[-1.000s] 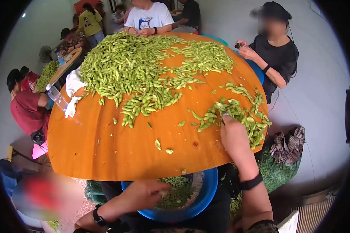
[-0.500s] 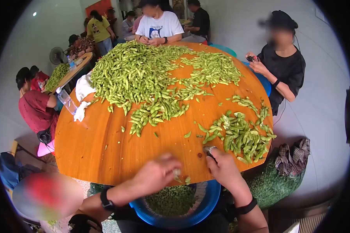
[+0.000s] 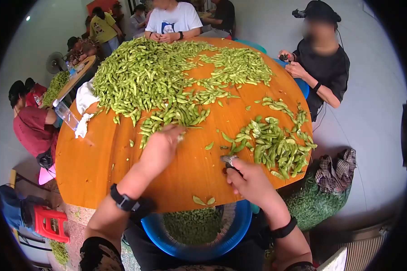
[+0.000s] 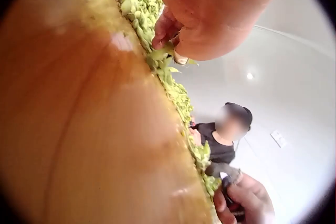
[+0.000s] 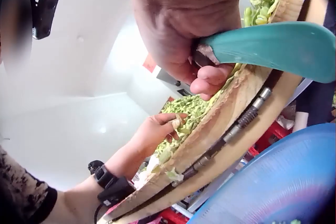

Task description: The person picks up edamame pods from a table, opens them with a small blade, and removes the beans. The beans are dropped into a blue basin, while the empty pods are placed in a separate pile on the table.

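Observation:
My left hand (image 3: 160, 147) reaches over the near edge of a large heap of green pods (image 3: 140, 77), blurred in the head view. In the left wrist view its fingertips (image 4: 164, 34) pinch a green pod (image 4: 161, 53), with something pale on one digit. My right hand (image 3: 254, 183) grips a small tool with a grey metal end (image 3: 228, 160), just left of a smaller pod pile (image 3: 280, 149). The tool's broad teal handle (image 5: 278, 48) sticks out of that hand in the right wrist view. Two loose pods (image 3: 203, 200) lie at the table's near edge.
A blue basin (image 3: 242, 226) with small green pieces sits below the round wooden table (image 3: 90, 180). A clear bottle (image 3: 66, 115) and white cloth (image 3: 86, 95) lie at the left, a filled green net sack (image 3: 321, 203) at the right. Several people sit around; a red stool (image 3: 52, 223) stands lower left.
My left hand has moved from over the basin up to the near edge of the large heap. My right hand, with the tool, has come back left from the smaller pile.

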Available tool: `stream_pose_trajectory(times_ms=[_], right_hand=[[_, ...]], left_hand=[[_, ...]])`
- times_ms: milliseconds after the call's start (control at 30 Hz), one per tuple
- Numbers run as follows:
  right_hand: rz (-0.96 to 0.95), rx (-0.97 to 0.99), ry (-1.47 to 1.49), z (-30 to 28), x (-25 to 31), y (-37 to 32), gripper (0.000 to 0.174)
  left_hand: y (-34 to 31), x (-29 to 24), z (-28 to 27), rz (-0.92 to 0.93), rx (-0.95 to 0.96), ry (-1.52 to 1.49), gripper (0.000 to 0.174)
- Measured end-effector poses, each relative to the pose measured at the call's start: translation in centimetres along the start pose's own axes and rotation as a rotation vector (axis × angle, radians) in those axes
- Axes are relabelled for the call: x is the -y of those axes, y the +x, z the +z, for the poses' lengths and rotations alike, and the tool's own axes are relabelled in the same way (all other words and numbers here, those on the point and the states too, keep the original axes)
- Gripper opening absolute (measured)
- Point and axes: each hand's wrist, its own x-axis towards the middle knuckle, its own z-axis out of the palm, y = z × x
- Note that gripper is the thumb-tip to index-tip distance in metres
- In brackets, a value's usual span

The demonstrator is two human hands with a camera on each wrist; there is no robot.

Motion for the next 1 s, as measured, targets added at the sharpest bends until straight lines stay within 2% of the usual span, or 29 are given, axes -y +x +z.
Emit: stream_pose_trajectory(times_ms=[100,167,267,400,500,567,667,733,833,933,1000], right_hand=[[0.092,0.017,0.144,1.0,1.2,0.9,0.012],[0.084,0.014,0.187,1.6,1.3,1.7,0.014],[0.065,0.001,0.259,2.0,1.7,2.2,0.019],[0.141,0.040,0.282,2.4,1.5,2.4,0.012],[0.121,0.034,0.301,3.0,1.1,2.4,0.011],[0.098,0.028,0.326,3.2,1.0,2.5,0.011],[0.117,0.030,0.328,3.5,0.8,2.6,0.009],[-0.017,-0.063,0.257,4.2,-0.4,2.9,0.009],[-0.015,-0.147,0.303,4.3,-0.3,3.2,0.010],[0.073,-0.084,0.328,3.8,0.1,3.0,0.010],[0.049,-0.057,0.292,3.9,0.6,2.7,0.010]], left_hand=[[-1.5,-2.9,0.8,0.005,0.092,-0.111,0.037],[-2.1,-4.2,1.4,-0.103,0.255,-0.473,0.045],[-2.3,-4.6,1.6,-0.189,0.296,-0.655,0.053],[-2.6,-3.9,2.3,-0.169,0.288,-0.710,0.059],[-2.8,-3.9,2.5,-0.085,0.238,-0.586,0.057],[-2.8,-3.9,2.7,0.073,0.099,-0.420,0.056],[-2.8,-3.4,2.6,0.022,0.168,-0.481,0.053],[-2.9,-3.4,2.6,0.012,0.167,-0.482,0.052],[-3.0,-3.6,2.7,0.003,0.162,-0.524,0.052],[-2.8,-3.1,2.8,-0.030,0.194,-0.607,0.053],[-2.7,-2.7,2.8,-0.062,0.230,-0.654,0.054]])
